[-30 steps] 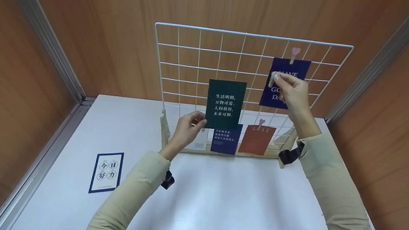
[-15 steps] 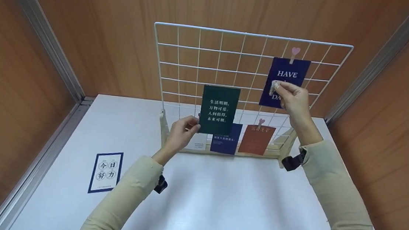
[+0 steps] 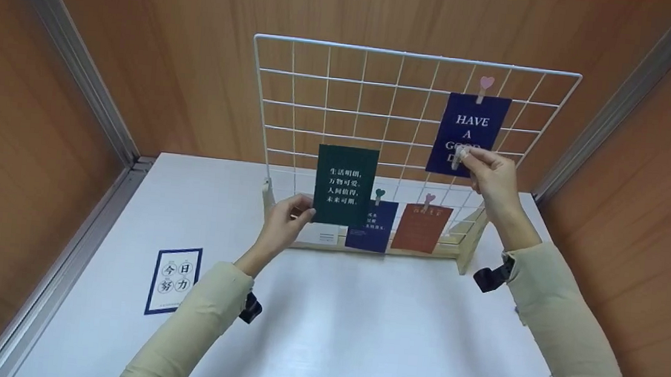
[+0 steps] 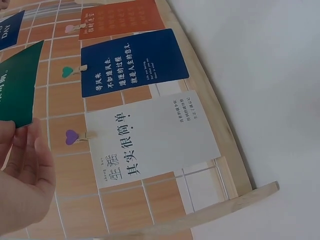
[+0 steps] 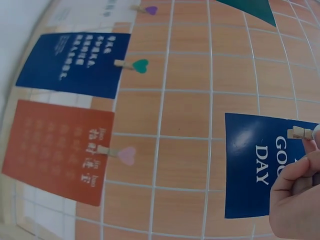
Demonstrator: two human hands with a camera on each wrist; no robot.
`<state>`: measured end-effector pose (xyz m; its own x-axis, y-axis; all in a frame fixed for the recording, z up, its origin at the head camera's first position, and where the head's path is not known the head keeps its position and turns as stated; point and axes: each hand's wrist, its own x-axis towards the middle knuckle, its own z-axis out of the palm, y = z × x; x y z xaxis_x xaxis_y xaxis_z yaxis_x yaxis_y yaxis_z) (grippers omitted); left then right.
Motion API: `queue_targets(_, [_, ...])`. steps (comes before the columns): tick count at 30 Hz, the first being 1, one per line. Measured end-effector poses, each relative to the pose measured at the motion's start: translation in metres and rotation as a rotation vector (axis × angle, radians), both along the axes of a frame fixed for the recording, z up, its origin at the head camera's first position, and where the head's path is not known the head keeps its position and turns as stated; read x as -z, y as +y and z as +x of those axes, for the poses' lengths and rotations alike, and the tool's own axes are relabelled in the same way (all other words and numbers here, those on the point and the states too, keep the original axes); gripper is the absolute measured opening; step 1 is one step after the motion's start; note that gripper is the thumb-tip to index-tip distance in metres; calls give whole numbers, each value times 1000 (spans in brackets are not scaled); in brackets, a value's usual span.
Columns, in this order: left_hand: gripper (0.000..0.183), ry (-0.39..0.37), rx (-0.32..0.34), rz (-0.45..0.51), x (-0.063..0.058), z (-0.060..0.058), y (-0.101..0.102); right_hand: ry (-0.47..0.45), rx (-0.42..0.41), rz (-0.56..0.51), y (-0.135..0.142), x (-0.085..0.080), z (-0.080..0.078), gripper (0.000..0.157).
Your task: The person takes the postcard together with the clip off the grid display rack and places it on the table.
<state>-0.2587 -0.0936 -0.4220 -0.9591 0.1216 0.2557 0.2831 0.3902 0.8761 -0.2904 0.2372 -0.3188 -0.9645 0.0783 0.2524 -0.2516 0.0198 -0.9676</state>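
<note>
My left hand (image 3: 285,219) pinches a dark green card (image 3: 345,180) with white writing by its lower left edge, in front of the white wire grid (image 3: 342,111). In my right hand (image 3: 497,175) is a small wooden clothespin (image 5: 301,133) with a white end, pinched between thumb and finger. It overlaps the blue "HAVE A GOOD DAY" card (image 3: 469,112), which hangs from a pink heart clothespin (image 3: 486,83) at the grid's upper right. The left wrist view shows the green card's corner and a white card (image 4: 150,137) clipped below with a purple heart clothespin (image 4: 73,137).
Along the grid's bottom also hang a blue card (image 3: 377,234) with a teal heart clothespin (image 3: 379,195) and a red card (image 3: 422,229). A blue-bordered card (image 3: 174,278) lies on the white table (image 3: 323,333) at left. Wooden feet (image 3: 468,252) support the grid.
The left hand has moved the green card left and down, uncovering the teal heart. The right hand with its clothespin has drifted down and slightly right over the "HAVE A GOOD DAY" card.
</note>
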Motion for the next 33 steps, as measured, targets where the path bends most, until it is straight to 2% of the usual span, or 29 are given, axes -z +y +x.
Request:
queue_targets(8, [10,-39,-18,29,5,8,-12,-24,-19,-41,9,12,7,11])
queue_targets(11, [10,-41,-29,34,7,10,-17,-31,-18,-20,12,16,10,12])
queue_targets(20, [12,-45,-65,43,14,14,-31,-27,-41,-61,23,28,17,15])
queue_targets(24, [12,-54,-74,47,16,16,-37,-49,-34,-74,28,31,19,14])
queue_targets(33, [12,-58,-97,42,22,19,-50,-92,0,-31,38,40,25,8])
